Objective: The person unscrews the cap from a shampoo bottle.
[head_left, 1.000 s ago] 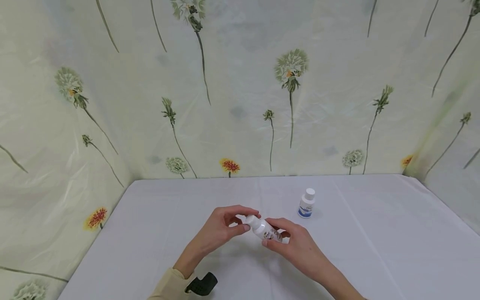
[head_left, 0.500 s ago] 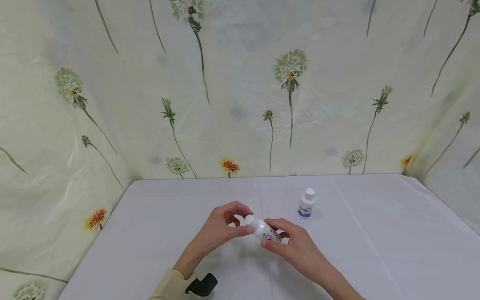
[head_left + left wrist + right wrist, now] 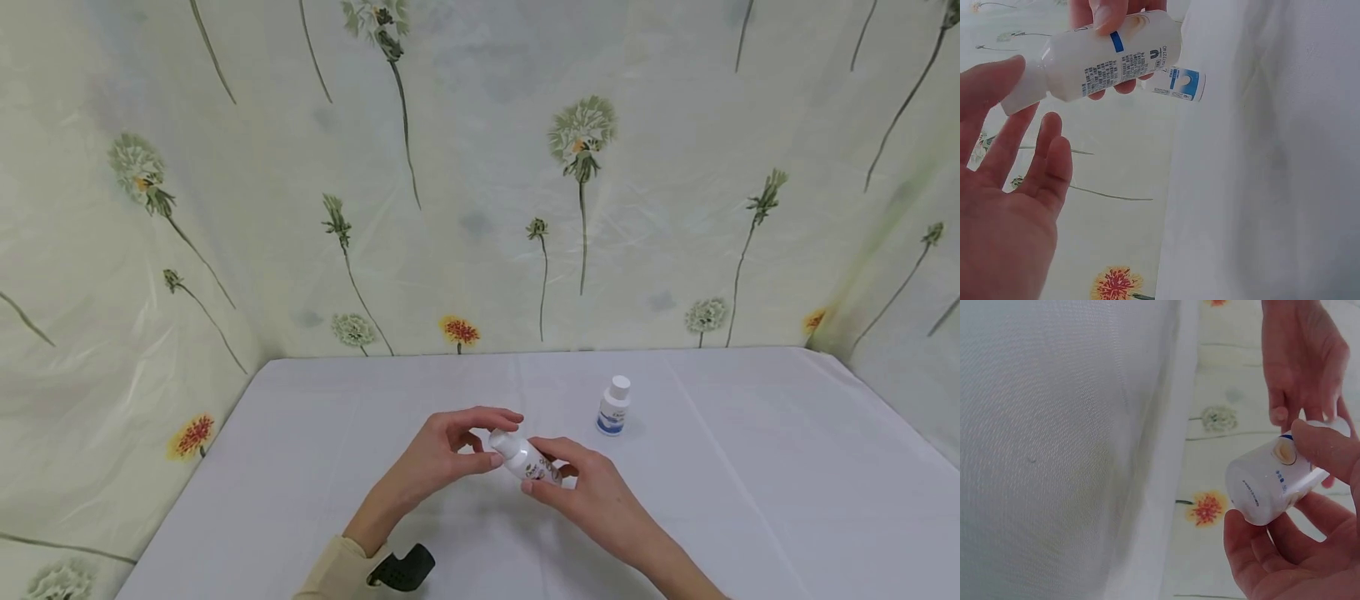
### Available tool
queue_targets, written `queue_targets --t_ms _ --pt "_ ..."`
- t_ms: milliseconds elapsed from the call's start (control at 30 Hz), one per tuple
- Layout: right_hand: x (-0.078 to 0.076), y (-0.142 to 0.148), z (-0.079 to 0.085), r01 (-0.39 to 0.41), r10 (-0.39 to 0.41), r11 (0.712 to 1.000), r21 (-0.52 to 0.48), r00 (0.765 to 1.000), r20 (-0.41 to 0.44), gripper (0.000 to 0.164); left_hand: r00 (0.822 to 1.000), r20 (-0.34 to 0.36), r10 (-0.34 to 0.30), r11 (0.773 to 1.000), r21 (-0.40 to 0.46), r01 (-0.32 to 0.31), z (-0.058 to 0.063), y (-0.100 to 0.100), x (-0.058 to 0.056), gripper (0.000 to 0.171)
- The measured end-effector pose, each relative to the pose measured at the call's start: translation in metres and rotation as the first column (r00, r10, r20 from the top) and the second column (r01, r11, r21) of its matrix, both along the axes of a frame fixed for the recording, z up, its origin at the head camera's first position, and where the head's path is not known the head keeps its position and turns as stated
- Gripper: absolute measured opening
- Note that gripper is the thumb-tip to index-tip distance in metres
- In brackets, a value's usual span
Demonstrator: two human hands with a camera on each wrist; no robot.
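A small white bottle (image 3: pixel 534 465) with a printed label is held tilted above the table, its capped end toward the left hand. My right hand (image 3: pixel 592 487) grips the bottle's body, thumb on the near side and fingers around the far side. At the white cap (image 3: pixel 1027 87), my left hand (image 3: pixel 442 454) has its thumb and a finger on opposite sides, while its other fingers (image 3: pixel 1054 156) hang free in the left wrist view. The right wrist view shows the bottle's round base (image 3: pixel 1250 494) facing the camera.
A second white bottle (image 3: pixel 613 408) with a blue-banded label stands upright on the table, behind and right of the hands. White cloth (image 3: pixel 322 417) covers the table. A curtain (image 3: pixel 480 225) printed with dandelions hangs behind and at both sides.
The left hand's fingers shift about the cap; the index finger has straightened over it since half a second ago. The right hand and the standing bottle stay put.
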State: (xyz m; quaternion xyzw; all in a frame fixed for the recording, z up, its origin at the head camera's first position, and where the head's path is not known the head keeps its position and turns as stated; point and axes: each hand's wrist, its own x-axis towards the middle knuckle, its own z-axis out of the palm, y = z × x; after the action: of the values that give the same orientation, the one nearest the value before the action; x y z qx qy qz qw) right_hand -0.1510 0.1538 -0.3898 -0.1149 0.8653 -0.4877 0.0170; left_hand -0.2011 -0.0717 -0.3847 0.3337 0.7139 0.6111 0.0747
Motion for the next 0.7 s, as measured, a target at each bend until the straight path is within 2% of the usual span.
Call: queue_targets --t_ms 67,267,467,600,700 --pt "0.0002 0.0001 0.0002 -0.002 0.002 1.000 0.001 1.000 -0.003 0.045 1.000 0.002 -0.017 1.000 0.000 0.017 0.0003 -0.0002 0.0000 0.031" --pt "0.0009 0.0009 -0.0011 -0.018 0.018 1.000 0.001 1.000 -0.022 0.044 1.000 -0.018 -0.004 1.000 -0.025 0.004 -0.0011 -0.0007 -0.0005 0.032" --pt "0.0003 0.0005 -0.0001 -0.013 0.013 1.000 0.002 1.000 -0.021 0.040 0.997 -0.027 0.078 0.994 -0.075 -0.080 -0.0003 -0.0003 -0.0007 0.025" --pt "0.0011 0.0001 -0.0001 -0.014 0.014 1.000 0.004 0.999 -0.039 0.038 0.991 0.005 0.131 0.988 -0.078 -0.130 0.0003 0.0005 0.0002 0.023" --pt "0.0022 -0.0001 -0.0005 -0.022 0.023 1.000 0.006 0.998 -0.052 0.038 0.989 0.018 0.147 0.987 -0.072 -0.145 0.0002 0.0007 0.0011 0.023"
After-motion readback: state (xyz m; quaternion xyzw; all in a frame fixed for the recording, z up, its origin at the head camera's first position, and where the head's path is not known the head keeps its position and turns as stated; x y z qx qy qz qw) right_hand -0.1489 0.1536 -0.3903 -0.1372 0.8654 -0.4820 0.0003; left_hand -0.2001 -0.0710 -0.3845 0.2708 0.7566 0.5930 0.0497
